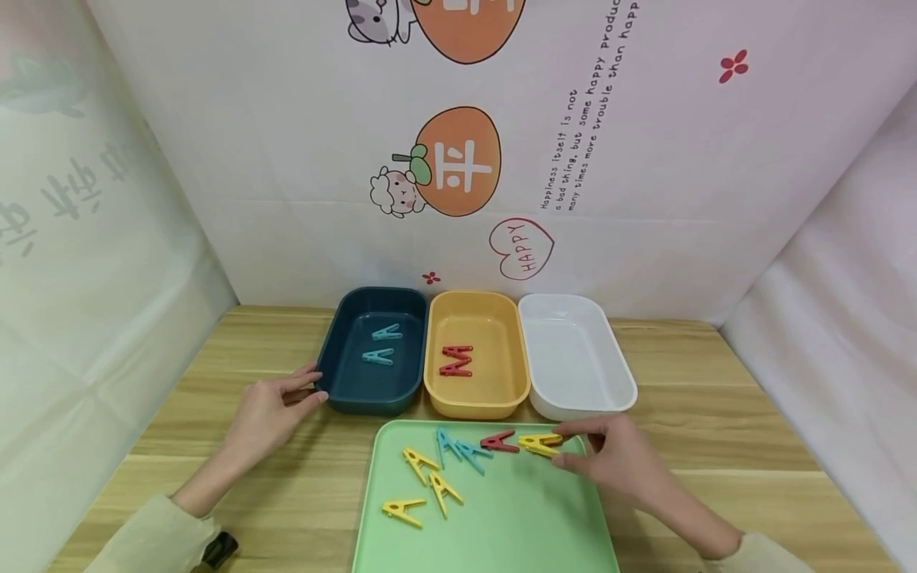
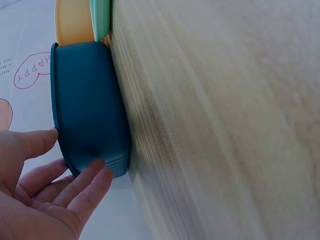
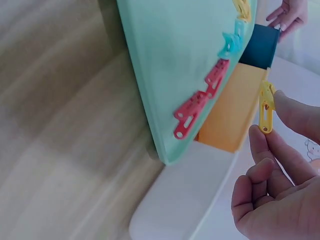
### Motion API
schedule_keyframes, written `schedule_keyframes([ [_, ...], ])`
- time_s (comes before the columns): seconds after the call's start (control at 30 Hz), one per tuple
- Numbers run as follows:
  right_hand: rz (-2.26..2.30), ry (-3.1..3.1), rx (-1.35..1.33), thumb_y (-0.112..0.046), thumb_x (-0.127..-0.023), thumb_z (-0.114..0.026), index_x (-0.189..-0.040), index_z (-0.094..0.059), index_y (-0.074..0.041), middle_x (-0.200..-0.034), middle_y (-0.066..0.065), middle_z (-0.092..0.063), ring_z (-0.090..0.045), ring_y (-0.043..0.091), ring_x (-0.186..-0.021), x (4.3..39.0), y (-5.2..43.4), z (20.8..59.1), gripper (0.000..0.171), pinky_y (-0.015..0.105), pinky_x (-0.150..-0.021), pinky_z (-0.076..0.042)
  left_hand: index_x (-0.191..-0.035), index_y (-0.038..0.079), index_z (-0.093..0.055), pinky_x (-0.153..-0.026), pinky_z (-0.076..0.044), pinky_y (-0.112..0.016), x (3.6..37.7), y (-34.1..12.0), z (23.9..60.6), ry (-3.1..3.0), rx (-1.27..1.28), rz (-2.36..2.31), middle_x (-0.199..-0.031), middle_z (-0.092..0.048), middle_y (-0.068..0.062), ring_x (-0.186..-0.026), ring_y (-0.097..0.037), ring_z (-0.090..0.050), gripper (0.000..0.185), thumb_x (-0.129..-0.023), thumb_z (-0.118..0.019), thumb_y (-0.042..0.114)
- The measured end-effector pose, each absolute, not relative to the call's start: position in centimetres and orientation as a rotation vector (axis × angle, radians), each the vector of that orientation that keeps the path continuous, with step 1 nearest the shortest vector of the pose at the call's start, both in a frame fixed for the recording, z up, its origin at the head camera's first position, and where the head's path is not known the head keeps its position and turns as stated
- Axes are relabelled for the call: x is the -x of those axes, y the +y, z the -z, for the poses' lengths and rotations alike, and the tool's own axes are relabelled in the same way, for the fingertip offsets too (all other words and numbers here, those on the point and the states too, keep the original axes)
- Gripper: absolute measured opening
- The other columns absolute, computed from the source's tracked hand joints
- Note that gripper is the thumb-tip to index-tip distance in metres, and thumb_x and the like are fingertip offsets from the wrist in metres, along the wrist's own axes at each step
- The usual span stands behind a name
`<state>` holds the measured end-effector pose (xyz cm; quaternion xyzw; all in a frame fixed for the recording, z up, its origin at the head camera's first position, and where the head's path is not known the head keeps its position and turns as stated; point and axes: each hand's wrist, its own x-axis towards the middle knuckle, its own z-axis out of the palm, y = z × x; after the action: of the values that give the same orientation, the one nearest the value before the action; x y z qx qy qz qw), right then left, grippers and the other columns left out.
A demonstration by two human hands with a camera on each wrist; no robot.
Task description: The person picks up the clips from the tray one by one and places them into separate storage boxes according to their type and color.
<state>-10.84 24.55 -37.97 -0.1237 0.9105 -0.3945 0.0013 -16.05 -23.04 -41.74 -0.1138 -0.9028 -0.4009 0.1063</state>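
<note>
My left hand (image 1: 311, 383) lies with straight fingers against the near left corner of a dark blue bin (image 1: 337, 350), which holds two light blue clothespins (image 1: 381, 344). The left wrist view shows its fingertips (image 2: 97, 170) touching the bin's wall (image 2: 87, 100). My right hand (image 1: 566, 446) pinches a yellow clothespin (image 1: 540, 443) between thumb and forefinger at the far right corner of a green tray (image 1: 516, 525). In the right wrist view that clothespin (image 3: 266, 107) is held just off the tray (image 3: 170, 65). Yellow, blue and red clothespins (image 1: 499, 441) lie loose on the tray.
A yellow bin (image 1: 437, 374) with two red clothespins (image 1: 456, 360) stands between the blue bin and a white bin (image 1: 616, 374) with nothing in it. All rest on a wooden table (image 1: 716, 430) enclosed by printed backdrop walls. A small black object (image 1: 218, 549) sits by my left sleeve.
</note>
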Motion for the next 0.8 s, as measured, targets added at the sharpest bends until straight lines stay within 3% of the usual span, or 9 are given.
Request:
schedule_keyframes([
  [0.8,1.263,2.89,0.218,-0.017,-0.082,-0.092,-0.113,-0.082,-0.002,-0.06,-0.005,-0.034,-0.032,0.011,-0.057,13.5,27.9,34.4,0.036,0.026,-0.048,-0.029,-0.129,-0.011,-0.069,-0.077,-0.064,-0.034,16.1,-23.0,41.8,-2.645,0.357,1.22,-0.144,-0.058,-0.026,-0.1,-0.034,-0.076,0.037,-0.098,-0.076,0.007],
])
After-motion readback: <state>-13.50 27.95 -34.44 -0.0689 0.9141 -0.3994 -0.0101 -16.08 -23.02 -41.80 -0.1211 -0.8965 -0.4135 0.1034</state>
